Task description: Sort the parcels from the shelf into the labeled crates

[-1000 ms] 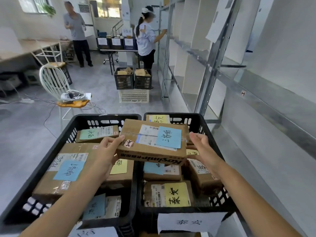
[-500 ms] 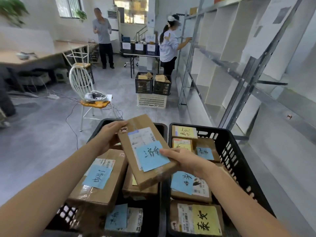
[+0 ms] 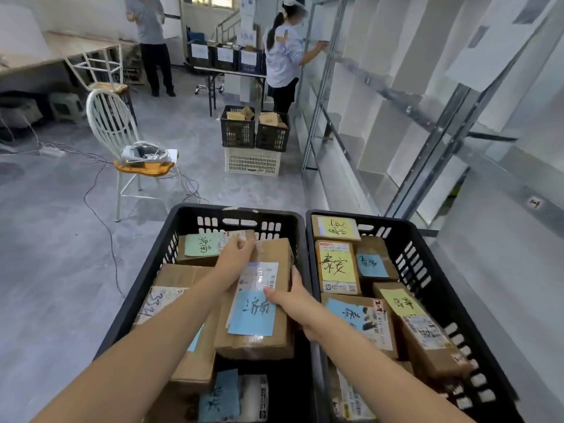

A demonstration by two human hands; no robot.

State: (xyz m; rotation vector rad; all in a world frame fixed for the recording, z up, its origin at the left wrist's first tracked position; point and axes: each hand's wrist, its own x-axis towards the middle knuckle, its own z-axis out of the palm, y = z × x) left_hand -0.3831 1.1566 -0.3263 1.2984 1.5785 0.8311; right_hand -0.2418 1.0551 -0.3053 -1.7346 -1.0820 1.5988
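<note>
Both hands hold the box with the blue note, left hand curled over its far edge at 11 o'clock, right hand pinching its 3 o'clock side, apparently steadying it while lowering it into the left crate, onto the parcels there.

Bright, even daylight with soft shadows; wide-angle bending at edges, slight motion blur.

Both hands grip parcel — left crate.
</note>
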